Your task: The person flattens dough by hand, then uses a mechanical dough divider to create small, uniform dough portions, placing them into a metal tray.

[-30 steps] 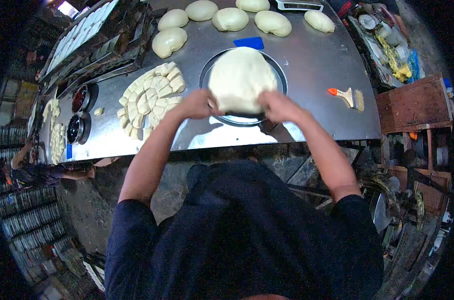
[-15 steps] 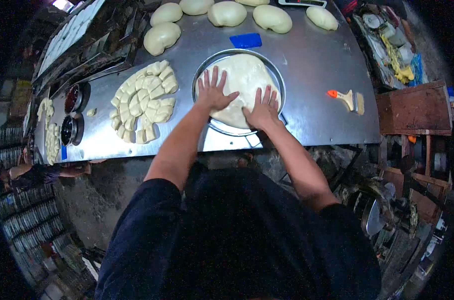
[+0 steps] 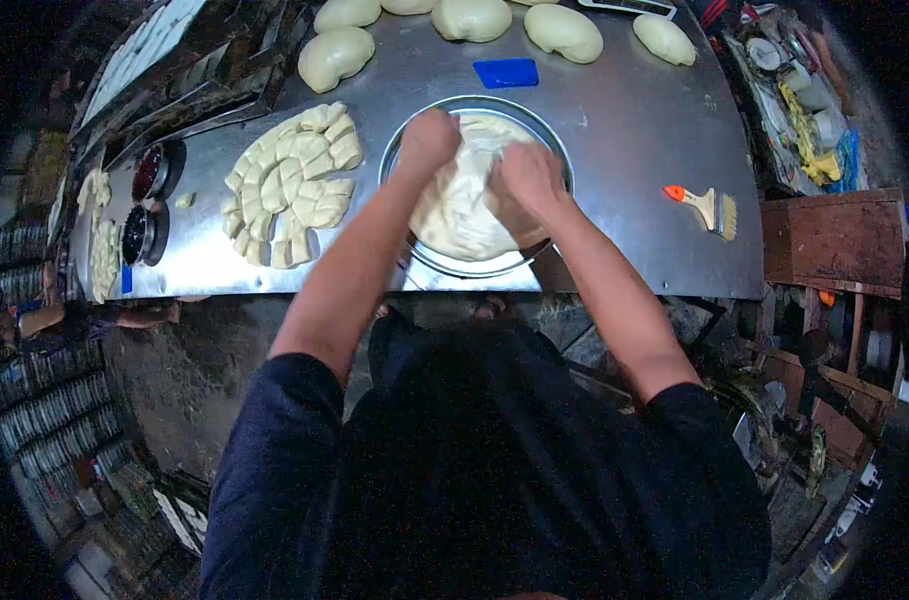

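A round metal pan [image 3: 388, 160] sits at the near edge of the steel table, with a broad, flat piece of pale dough [image 3: 465, 215] inside, smeared by motion. My left hand [image 3: 432, 138] is closed at the dough's far left side, over the pan's rim. Closed as well, my right hand [image 3: 533, 178] is at the dough's right side. The fingertips of both hands are hidden, but they appear to grip the dough. Left of the pan lies a cluster of cut dough pieces [image 3: 290, 185].
Several large dough lumps [image 3: 472, 18] line the far side, near a blue scraper [image 3: 506, 73]. A brush [image 3: 708, 208] lies at right. Two dark-filled bowls [image 3: 138, 235] stand at left, near trays [image 3: 200, 90]. Another person's arm [image 3: 150, 315] shows at far left.
Both hands lay flat with spread fingers on the dough; now they are closed and have shifted toward its far part. The dough's surface has gone from smooth to blurred and rippled.
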{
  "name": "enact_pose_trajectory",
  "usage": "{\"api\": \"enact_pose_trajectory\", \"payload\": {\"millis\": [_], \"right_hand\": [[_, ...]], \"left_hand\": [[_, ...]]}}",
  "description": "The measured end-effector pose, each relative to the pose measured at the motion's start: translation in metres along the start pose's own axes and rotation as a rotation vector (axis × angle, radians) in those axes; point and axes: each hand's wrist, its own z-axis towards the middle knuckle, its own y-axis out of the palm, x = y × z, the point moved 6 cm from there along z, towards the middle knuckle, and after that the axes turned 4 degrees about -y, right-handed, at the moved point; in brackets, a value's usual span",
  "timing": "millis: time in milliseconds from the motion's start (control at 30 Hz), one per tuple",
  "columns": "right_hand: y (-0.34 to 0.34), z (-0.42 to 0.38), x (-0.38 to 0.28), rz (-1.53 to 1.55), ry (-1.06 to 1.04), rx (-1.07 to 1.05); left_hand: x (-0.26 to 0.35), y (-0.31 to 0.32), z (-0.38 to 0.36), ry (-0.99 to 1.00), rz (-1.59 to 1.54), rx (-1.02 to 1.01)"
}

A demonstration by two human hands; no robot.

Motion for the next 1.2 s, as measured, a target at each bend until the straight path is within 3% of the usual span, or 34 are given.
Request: {"api": "enact_pose_trajectory", "payload": {"millis": [33, 67, 100, 167, 233, 300, 333, 367, 400, 467, 533, 567, 600, 667, 733, 767, 867, 900, 933, 967, 1000, 1067, 1100, 1167, 1200], "right_hand": [[-0.016, 0.006, -0.004, 0.096, -0.105, 0.257], [0.009, 0.016, -0.006, 0.042, -0.562, 0.828], [0.036, 0.038, 0.008, -0.100, -0.377, 0.698], [0.062, 0.015, 0.014, -0.215, -0.185, 0.683], [0.035, 0.005, 0.007, -0.157, -0.187, 0.790], [-0.014, 0.020, 0.001, 0.019, -0.031, 0.154], [-0.021, 0.011, -0.008, 0.085, -0.079, 0.465], [-0.010, 0.014, -0.023, -0.387, -0.318, 0.851], [0.015, 0.020, -0.016, -0.414, -0.417, 1.126], [0.017, 0.013, -0.002, -0.438, -0.513, 1.406], [-0.015, 0.044, 0.018, 0.167, -0.528, 0.607], [-0.035, 0.007, 0.034, 0.530, -0.398, 0.770], [-0.034, -0.041, 0.040, 0.391, -0.190, 0.858], [0.022, -0.093, 0.050, 0.377, 0.002, 0.325], [0.106, -0.135, 0.044, 0.804, -0.007, 0.009], [0.152, -0.132, 0.046, 0.908, 0.091, -0.186], [0.228, -0.131, 0.005, 1.242, 0.062, -0.100], [0.239, -0.129, -0.020, 1.417, 0.044, -0.049], [0.248, -0.123, -0.037, 1.447, 0.048, -0.013], [0.252, -0.115, -0.054, 1.726, -0.026, 0.050], [0.254, -0.110, -0.064, 2.012, -0.106, 0.144], [0.267, -0.101, -0.070, 2.362, 0.053, 0.369], [0.271, -0.105, -0.075, 2.531, 0.115, 0.507], [0.275, -0.088, -0.075, 2.678, -0.209, 0.680], [0.274, -0.093, -0.073, 2.640, -0.083, 0.862]], "left_hand": [[0.022, 0.011, -0.032, 0.033, 0.315, 0.391], [0.033, 0.065, -0.070, 0.049, 0.073, 0.617], [0.040, 0.075, -0.120, 0.067, -0.028, 0.444], [0.030, 0.077, -0.141, 0.110, 0.011, 0.310], [0.006, 0.052, -0.094, 0.198, 0.035, -0.159], [-0.003, 0.052, -0.048, 0.358, -0.237, -0.237], [0.021, 0.060, -0.083, 0.290, 0.023, -0.183], [0.038, 0.068, -0.116, 0.217, 0.281, -0.128], [0.046, 0.074, -0.139, 0.193, 0.230, -0.102], [0.060, 0.065, -0.153, 0.121, 0.174, -0.169], [0.067, 0.048, -0.150, 0.086, 0.108, -0.188], [0.067, 0.042, -0.142, 0.080, 0.069, -0.163], [0.069, 0.048, -0.145, 0.032, 0.033, -0.225], [0.065, 0.065, -0.156, -0.007, -0.015, -0.230], [0.077, 0.067, -0.170, -0.024, -0.050, -0.214], [0.077, 0.071, -0.167, -0.014, -0.048, -0.214], [0.086, 0.036, -0.181, 0.392, -0.299, -0.286], [0.073, 0.032, -0.189, 0.429, -0.273, -0.293], [0.057, 0.028, -0.196, 0.304, -0.829, -0.439], [0.042, 0.027, -0.204, 0.135, -1.374, -0.587], [0.027, 0.009, -0.218, 0.140, -1.433, -0.435], [-0.022, 0.021, -0.225, 0.080, -1.443, -0.149], [-0.041, 0.023, -0.241, 0.023, -1.521, -0.082], [-0.066, 0.027, -0.265, -0.126, -1.634, -0.048], [-0.077, 0.035, -0.271, -0.139, -1.633, -0.047]]}}
